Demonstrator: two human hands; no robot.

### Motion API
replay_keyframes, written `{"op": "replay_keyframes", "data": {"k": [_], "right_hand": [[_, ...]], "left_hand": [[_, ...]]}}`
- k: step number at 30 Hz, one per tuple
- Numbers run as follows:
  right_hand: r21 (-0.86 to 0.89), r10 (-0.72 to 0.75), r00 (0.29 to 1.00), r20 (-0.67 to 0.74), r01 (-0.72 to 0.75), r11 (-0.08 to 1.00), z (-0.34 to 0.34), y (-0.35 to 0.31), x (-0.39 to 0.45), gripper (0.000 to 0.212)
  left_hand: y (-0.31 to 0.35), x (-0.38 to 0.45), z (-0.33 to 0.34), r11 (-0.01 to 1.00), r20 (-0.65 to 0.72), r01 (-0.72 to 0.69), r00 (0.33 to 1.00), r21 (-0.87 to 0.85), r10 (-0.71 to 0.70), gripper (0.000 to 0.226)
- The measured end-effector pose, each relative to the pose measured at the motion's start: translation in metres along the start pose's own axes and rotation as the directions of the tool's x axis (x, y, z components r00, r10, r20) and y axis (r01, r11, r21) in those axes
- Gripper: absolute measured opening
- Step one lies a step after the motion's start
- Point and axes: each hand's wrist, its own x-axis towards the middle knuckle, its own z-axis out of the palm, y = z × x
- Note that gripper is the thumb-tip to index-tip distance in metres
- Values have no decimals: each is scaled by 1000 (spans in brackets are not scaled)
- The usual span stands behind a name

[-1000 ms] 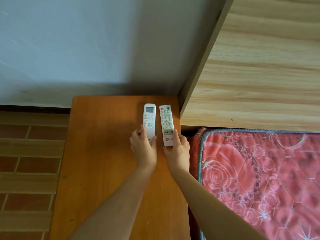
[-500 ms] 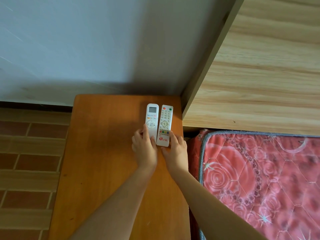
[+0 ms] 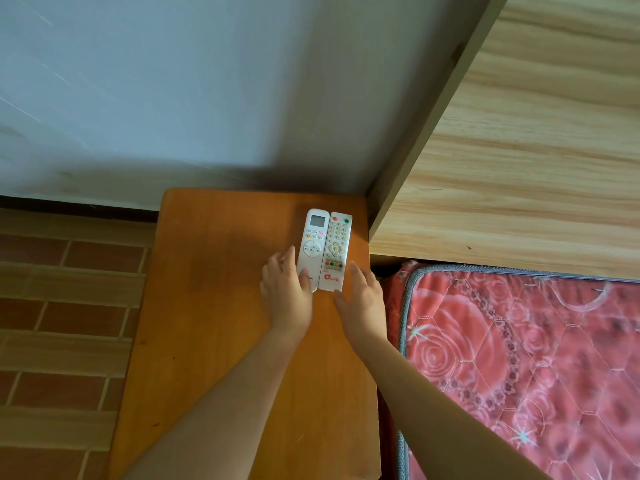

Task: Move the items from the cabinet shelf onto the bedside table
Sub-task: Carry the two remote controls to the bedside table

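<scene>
Two white remotes lie side by side, touching, near the back right of the orange wooden bedside table (image 3: 214, 323). The left one, an air-conditioner remote (image 3: 313, 244), has a small screen at its top. The right one, a TV remote (image 3: 335, 249), carries many small buttons and a red logo at its near end. My left hand (image 3: 285, 292) rests against the near left side of the air-conditioner remote, thumb on its lower end. My right hand (image 3: 360, 297) lies flat at the near right corner of the TV remote, fingers spread.
A light wooden headboard panel (image 3: 519, 161) rises right of the table. A red floral mattress (image 3: 519, 358) with a grey edge fills the lower right. A pale wall (image 3: 156, 98) stands behind the table, and brick-pattern floor (image 3: 62, 323) lies to its left.
The TV remote has been swung and pushed left until it lies straight against the air-conditioner remote. My right hand has slid off it to its near right corner.
</scene>
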Motion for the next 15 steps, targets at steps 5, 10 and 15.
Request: {"op": "replay_keyframes", "data": {"k": [5,10,15], "right_hand": [[-75,-68,998,-6,68,995,-37,-27,-7,45],[-216,-245,970,5,240,946,-86,-64,-18,47],[-329,-441,895,60,435,838,-141,-127,-43,49]], "left_hand": [[7,3,-55,992,-40,-56,997,114,61,45],[18,-1,-136,948,-66,-175,978,264,199,42],[22,-26,-227,898,-125,-220,950,380,286,41]]}}
